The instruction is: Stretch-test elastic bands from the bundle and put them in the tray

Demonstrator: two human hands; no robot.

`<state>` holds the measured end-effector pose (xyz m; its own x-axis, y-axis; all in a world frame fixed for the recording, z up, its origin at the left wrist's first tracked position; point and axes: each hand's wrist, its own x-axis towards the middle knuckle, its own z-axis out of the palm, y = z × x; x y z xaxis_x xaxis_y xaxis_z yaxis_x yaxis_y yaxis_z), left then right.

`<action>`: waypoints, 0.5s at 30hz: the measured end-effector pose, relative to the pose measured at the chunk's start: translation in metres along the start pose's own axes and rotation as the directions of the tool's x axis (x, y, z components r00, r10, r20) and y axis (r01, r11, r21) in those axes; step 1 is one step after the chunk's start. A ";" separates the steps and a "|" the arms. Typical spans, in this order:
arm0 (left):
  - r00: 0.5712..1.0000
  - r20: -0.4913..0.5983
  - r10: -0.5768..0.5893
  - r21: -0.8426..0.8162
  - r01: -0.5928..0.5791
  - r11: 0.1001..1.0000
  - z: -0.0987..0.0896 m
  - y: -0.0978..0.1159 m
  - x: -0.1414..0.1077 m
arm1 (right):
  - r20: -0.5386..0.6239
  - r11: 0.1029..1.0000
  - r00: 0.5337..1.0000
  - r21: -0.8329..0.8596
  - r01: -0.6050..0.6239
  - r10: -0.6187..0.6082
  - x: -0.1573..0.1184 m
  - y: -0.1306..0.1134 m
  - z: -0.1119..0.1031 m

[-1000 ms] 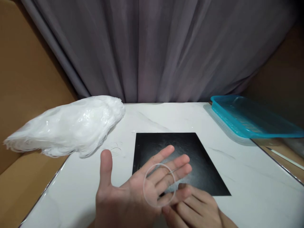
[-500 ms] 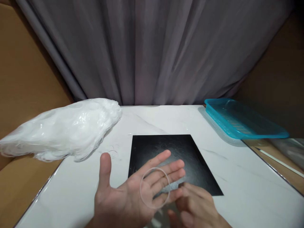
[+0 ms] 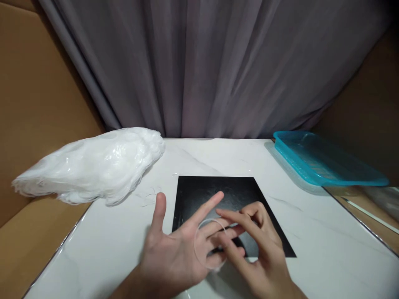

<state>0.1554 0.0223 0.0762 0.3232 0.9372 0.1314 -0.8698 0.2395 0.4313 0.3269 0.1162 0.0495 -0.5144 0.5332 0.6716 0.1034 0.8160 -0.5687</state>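
My left hand is palm up, with its thumb and fingers spread wide. Across its fingers lies a thin, clear plastic ring; I cannot tell whether its middle is filled. A small whitish bit shows at the ring's lower edge. My right hand reaches over from the right with fingers apart. Its thumb tip overlaps the ring's right side, and a finger points past the ring's top edge; whether they touch it I cannot tell. Beneath both hands is a black square mat on the white marbled table.
A large heap of clear-white plastic pieces lies at the left, overhanging the table. Thin curled strands lie near it. At the right, a blue tray juts past the table edge, near a thin white stick. A grey curtain hangs behind.
My right hand has risen from beside the left little finger, and its fingers have spread over the ring. My left hand and the ring appear slightly further right; the whole view has shifted a little.
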 end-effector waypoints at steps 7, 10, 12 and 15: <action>1.000 0.002 -0.005 -0.020 0.005 1.000 0.007 0.001 -0.001 | -0.032 0.995 0.999 0.100 -0.002 0.005 -0.001 -0.001 -0.005; 1.000 0.000 0.000 -0.012 0.000 1.000 0.008 0.001 -0.002 | -0.054 0.990 0.998 0.139 -0.022 0.030 -0.003 -0.002 -0.005; 1.000 0.008 0.006 -0.007 -0.006 1.000 0.008 0.000 -0.002 | -0.119 0.976 0.987 0.201 -0.083 0.109 -0.004 0.000 -0.004; 1.000 0.016 -0.008 0.012 0.008 1.000 0.008 0.000 -0.002 | -0.222 0.940 0.936 0.267 -0.212 0.274 -0.001 0.009 -0.006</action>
<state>0.1577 0.0188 0.0827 0.3361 0.9310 0.1422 -0.8629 0.2438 0.4427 0.3331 0.1242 0.0468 -0.2641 0.7719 0.5783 -0.0210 0.5949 -0.8035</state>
